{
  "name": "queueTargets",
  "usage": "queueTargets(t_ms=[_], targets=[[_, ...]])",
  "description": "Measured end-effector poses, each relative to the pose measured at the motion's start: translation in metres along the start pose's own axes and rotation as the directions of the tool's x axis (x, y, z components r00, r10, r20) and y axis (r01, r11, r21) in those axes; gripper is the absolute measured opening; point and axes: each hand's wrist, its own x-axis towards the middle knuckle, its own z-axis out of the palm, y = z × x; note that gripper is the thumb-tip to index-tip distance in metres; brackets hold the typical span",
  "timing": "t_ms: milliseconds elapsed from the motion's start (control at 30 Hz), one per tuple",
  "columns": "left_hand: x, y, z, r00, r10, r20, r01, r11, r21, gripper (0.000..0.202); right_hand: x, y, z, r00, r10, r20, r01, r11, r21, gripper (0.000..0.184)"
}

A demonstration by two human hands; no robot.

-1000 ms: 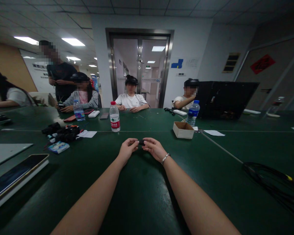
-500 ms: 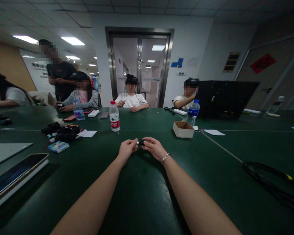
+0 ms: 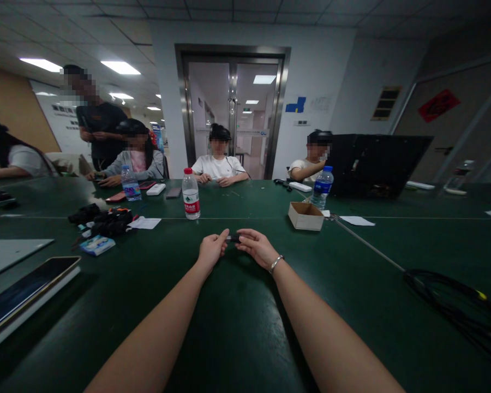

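- Dark green tabletop (image 3: pixel 237 333), smooth and faintly glossy, spans an office meeting room fronted by metal-framed glass doors (image 3: pixel 210 109).
- Red-capped bottle (image 3: pixel 191 197), clear plastic, wears a red-and-white label with a green emblem and white characters too small to read surely.
- Blue-capped bottle (image 3: pixel 322 188) carries a blue label, its lettering illegible at this range; a red diamond-shaped paper (image 3: pixel 438 105) on the far right bears one dark character.
- At center, a small black cylinder with a silvery end (image 3: pixel 234 238) lies level between two bare hands just above the table.
- Left hand (image 3: pixel 210 255) pinches the silvery end between thumb and fingers; right hand (image 3: pixel 259 250), a silver bracelet (image 3: pixel 276 264) at its wrist, grips the black portion in a narrow hold.
- Compared with a second ago, the left thumb sits higher and more of the bright section shows; the forearms are nearly unmoved.
- Beyond the right hand stands an open cardboard box (image 3: pixel 305 221), pale and four-sided; looped black cable (image 3: pixel 445 300) lies at right.
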Motion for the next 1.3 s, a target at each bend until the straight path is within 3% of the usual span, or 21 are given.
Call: queueTargets(t_ms=[333, 667, 767, 867, 933, 1100, 1300], targets=[[-0.005, 0.005, 0.0, 0.999, 0.028, 0.021, -0.029, 0.998, 0.059, 0.049, -0.001, -0.002, 0.001, 1.0, -0.004, 0.02, 0.003, 1.0, 0.004, 0.034], [-0.002, -0.002, -0.001, 0.967, 0.202, 0.159, -0.178, 0.972, -0.153, 0.039, 0.002, 0.0, 0.0, 0.996, -0.006, -0.087, 0.008, 1.0, 0.017, 0.028], [-0.003, 0.001, -0.002, 0.971, 0.156, 0.182, -0.119, 0.973, -0.199, 0.045, 0.002, 0.001, 0.0, 0.996, -0.014, -0.089, 0.016, 1.0, 0.024, 0.027], [0.0, 0.001, -0.002, 0.988, 0.019, 0.155, 0.016, 0.974, -0.226, 0.044, 0.002, 0.0, 0.001, 0.996, -0.015, -0.091, 0.017, 0.999, 0.031, 0.028], [0.004, -0.002, -0.002, 0.989, -0.028, 0.147, 0.054, 0.982, -0.178, 0.041, 0.002, -0.001, 0.001, 0.995, -0.006, -0.097, 0.01, 0.999, 0.032, 0.028], [0.01, -0.01, -0.002, 0.993, 0.031, 0.116, -0.033, 0.999, 0.02, 0.045, 0.0, -0.002, 0.003, 0.996, 0.005, -0.09, -0.002, 1.0, 0.03, 0.028], [0.006, -0.005, -0.001, 0.994, 0.005, 0.105, -0.019, 0.991, 0.131, 0.049, 0.0, -0.002, 0.001, 0.998, 0.007, -0.059, -0.006, 1.0, 0.029, 0.031]])
